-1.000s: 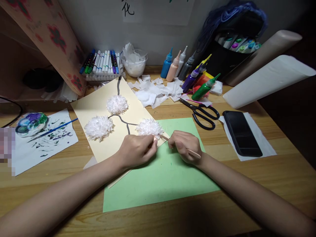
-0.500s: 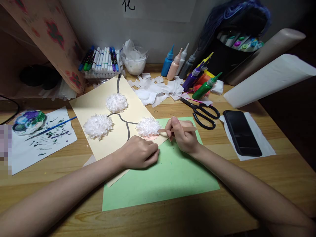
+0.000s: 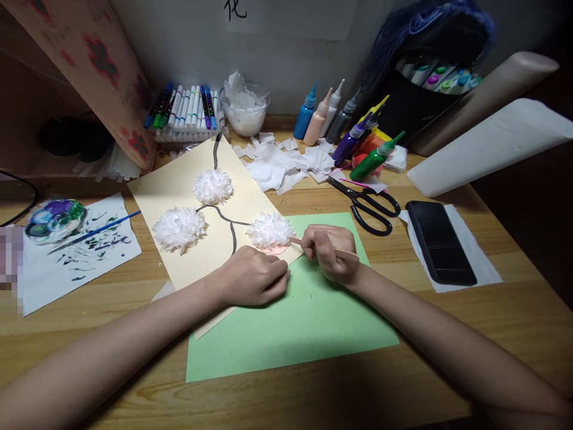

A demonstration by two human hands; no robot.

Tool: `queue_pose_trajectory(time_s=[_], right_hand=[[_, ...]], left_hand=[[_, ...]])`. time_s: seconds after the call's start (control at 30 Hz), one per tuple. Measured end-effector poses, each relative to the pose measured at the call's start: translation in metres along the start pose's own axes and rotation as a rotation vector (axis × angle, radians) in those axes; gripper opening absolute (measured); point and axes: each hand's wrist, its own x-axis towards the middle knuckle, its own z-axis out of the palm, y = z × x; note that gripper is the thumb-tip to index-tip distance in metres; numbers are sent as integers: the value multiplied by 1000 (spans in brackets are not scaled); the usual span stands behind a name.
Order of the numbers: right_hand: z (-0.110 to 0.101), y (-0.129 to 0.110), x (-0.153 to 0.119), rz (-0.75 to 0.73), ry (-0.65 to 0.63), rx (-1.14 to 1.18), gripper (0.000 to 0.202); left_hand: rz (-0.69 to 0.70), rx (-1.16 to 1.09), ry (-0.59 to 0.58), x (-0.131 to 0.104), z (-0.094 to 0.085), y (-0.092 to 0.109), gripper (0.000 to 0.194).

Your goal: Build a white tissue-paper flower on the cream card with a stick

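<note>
My right hand [image 3: 330,254] pinches a flat wooden craft stick [image 3: 345,255]. Its tip touches or nearly touches the right edge of a white ruffled paper flower [image 3: 271,230], beside a pink patch [image 3: 276,249] under the flower's lower rim. Curled closed, my left hand [image 3: 257,276] rests on the lower right part of the cream sheet [image 3: 179,170]; nothing shows in its fingers. Two more white flowers, one upper [image 3: 213,186] and one left [image 3: 179,229], sit along dark painted branch lines [image 3: 233,236]. A green sheet [image 3: 286,340] lies partly under the cream one.
Behind lie torn white paper scraps [image 3: 280,164], a plastic cup of paper [image 3: 246,113], paint bottles [image 3: 317,122] and a marker rack [image 3: 192,113]. Black scissors [image 3: 369,209] and a phone [image 3: 441,242] are to the right. A brush [image 3: 105,227] lies on a paint-stained sheet [image 3: 120,257] at left.
My right hand has shifted slightly down and turned, so the stick now slants down to the right. My left hand stays in place on the sheet.
</note>
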Motion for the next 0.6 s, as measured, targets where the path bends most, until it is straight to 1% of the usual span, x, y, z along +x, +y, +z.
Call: queue_pose_trajectory(time_s=[0.07,0.17,0.23,0.3,0.37,0.47,0.53,0.6], right_hand=[[0,-2,6,62,-28,-3,45],[-1,-4,15,239,-62,39,49],[-3,-5,17,340,-65,87,51],[-7,-6,16,395,-53,136,53],[-13,-6,13,418,-7,197,55],[-23,-2,11,396,82,269,57],[-28,4,16,371,99,215,48],[-29,14,25,322,85,48,27]], left_hand=[[0,-2,-3,0,0,0,25],[-2,-2,-7,-1,0,0,26],[-4,-2,-8,-1,-1,0,26],[-7,-2,-15,-1,-2,0,26],[-11,-1,-26,-1,-2,1,26],[-16,8,-32,-1,-2,1,27],[-18,15,-28,-1,-2,2,27],[-24,15,-30,-2,-2,2,26]])
